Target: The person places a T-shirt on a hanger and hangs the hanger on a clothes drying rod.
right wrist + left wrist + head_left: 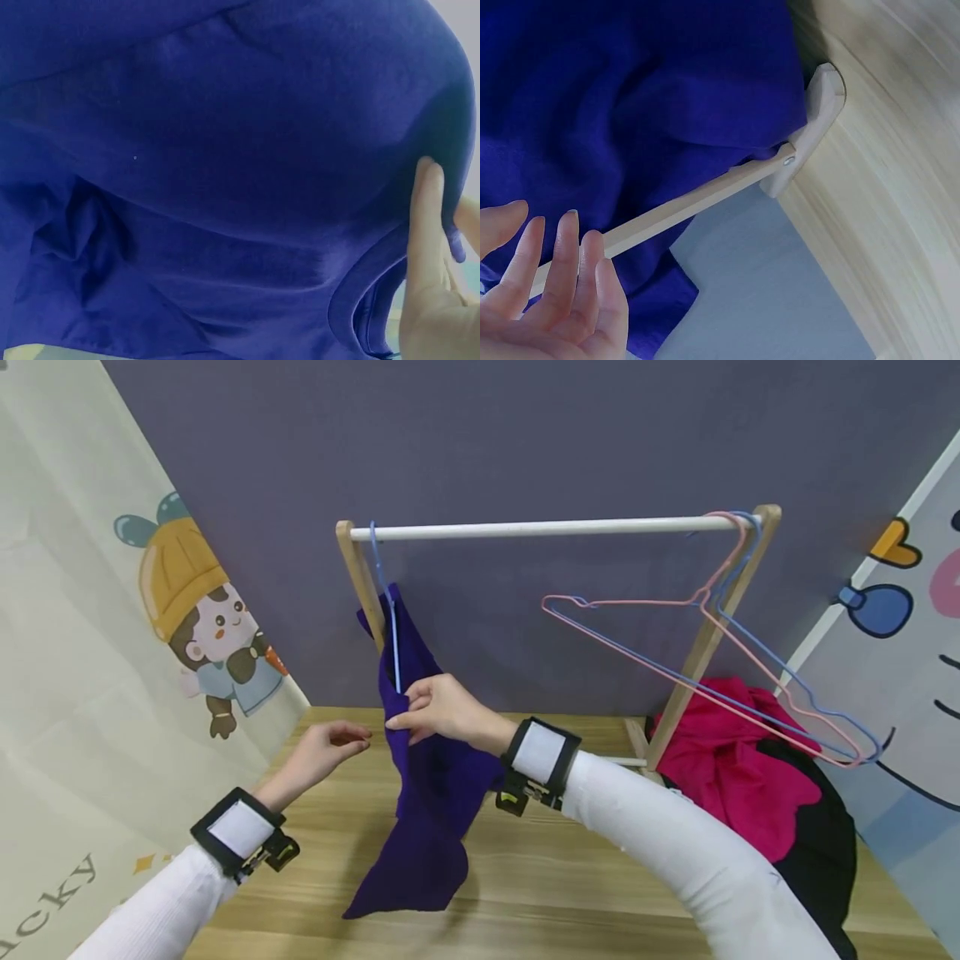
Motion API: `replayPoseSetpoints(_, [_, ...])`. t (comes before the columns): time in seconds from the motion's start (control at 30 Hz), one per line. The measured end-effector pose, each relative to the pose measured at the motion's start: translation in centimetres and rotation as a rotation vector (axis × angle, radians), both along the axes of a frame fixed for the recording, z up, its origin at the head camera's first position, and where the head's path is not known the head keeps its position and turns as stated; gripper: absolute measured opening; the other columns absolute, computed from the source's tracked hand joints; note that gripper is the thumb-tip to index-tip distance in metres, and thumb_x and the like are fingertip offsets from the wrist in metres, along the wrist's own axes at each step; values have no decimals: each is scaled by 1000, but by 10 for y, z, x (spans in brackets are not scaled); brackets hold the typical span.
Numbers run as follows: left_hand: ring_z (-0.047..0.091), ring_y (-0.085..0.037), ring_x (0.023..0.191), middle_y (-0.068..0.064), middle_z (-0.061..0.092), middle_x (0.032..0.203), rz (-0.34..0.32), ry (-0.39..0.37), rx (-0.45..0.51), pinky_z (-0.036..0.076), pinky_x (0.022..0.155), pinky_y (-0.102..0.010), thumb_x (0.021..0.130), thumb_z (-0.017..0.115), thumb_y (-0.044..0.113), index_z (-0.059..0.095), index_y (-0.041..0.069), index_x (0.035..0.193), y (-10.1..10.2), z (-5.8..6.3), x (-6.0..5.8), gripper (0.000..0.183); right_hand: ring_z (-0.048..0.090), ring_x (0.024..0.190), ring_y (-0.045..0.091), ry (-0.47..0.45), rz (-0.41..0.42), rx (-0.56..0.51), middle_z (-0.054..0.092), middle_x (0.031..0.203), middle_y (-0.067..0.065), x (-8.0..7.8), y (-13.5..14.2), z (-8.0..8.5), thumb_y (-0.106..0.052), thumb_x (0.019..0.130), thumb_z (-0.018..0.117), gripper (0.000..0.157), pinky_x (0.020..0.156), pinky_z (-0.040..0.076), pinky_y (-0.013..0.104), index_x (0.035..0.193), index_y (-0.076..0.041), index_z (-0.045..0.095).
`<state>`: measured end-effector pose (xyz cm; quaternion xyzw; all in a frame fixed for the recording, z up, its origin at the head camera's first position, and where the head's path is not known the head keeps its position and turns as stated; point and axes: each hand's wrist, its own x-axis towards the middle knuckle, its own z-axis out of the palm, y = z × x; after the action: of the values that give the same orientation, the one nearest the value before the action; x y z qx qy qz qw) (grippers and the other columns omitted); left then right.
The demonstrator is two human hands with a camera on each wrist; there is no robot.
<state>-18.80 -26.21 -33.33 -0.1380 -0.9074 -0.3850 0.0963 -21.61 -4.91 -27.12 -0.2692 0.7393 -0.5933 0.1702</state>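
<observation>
A dark purple-blue shirt point(427, 843) hangs on a blue hanger point(380, 564) hooked over the rack's white rod at its left end. My right hand point(450, 710) pinches the shirt's cloth near the hanger's front end. In the right wrist view, the fingers of that hand point(431, 277) lie against the cloth beside the round neckline point(349, 300), with the thumb mostly out of sight. Left of the shirt, my left hand point(322, 756) holds nothing, its fingers loosely bent. The left wrist view shows that hand point(562, 307) in front of the shirt point(667, 82) and a wooden rack leg.
Pink point(630, 602) and blue point(813, 693) hangers hang at the right end of the white rod point(540, 529). Below them lies a heap of pink cloth point(735, 777) and black cloth point(825, 868). The wooden rack stands on a wood-grain table point(570, 877) against a grey wall.
</observation>
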Motion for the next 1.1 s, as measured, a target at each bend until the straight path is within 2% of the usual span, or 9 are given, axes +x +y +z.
replayPoseSetpoints(0.13, [59,-21,79,-18,65,89,-2,-3,-12,49,68,-39,82,59,9,62,-2,92,0,5,1,15,61,58,24,7,48,-10,66,73,14,-2,1,1,-8,75,67,17,59,54,31,80,1,54])
replayPoseSetpoints(0.33, [59,-18,75,-17,65,87,-19,25,-4,49,67,-35,84,57,12,62,0,94,3,27,7,16,62,61,24,13,118,3,65,70,8,-2,6,-6,-13,78,65,15,61,54,32,79,0,58])
replayPoseSetpoints(0.6, [59,-23,73,-13,65,81,-30,45,-7,49,64,-32,86,55,12,61,1,94,15,55,17,15,62,67,25,17,143,-24,65,80,10,-2,23,-16,-21,81,62,22,63,54,34,92,-3,62])
replayPoseSetpoints(0.77, [59,-21,73,-11,65,81,-47,79,-18,49,64,-35,87,55,15,62,4,95,28,72,24,16,62,68,25,45,172,-25,65,87,19,-2,42,-24,-21,83,60,24,65,54,38,96,-2,62])
replayPoseSetpoints(0.87, [59,-16,73,-9,65,81,-64,89,-37,49,65,-38,86,55,19,63,7,95,37,83,28,17,62,67,26,36,173,-18,64,85,20,-2,58,-33,-14,83,59,21,64,54,39,96,2,61])
replayPoseSetpoints(1.0, [59,-15,75,-7,66,82,-108,76,-66,48,68,-40,87,55,22,62,9,96,52,100,31,18,62,66,28,-3,158,31,64,77,11,-3,84,-53,-7,82,59,17,63,54,37,94,6,59])
replayPoseSetpoints(1.1, [59,-15,74,-6,66,81,-162,77,-100,48,67,-39,87,54,20,62,10,95,67,116,31,15,61,67,29,5,152,91,64,76,9,-2,109,-70,-4,82,57,17,61,54,36,95,7,58])
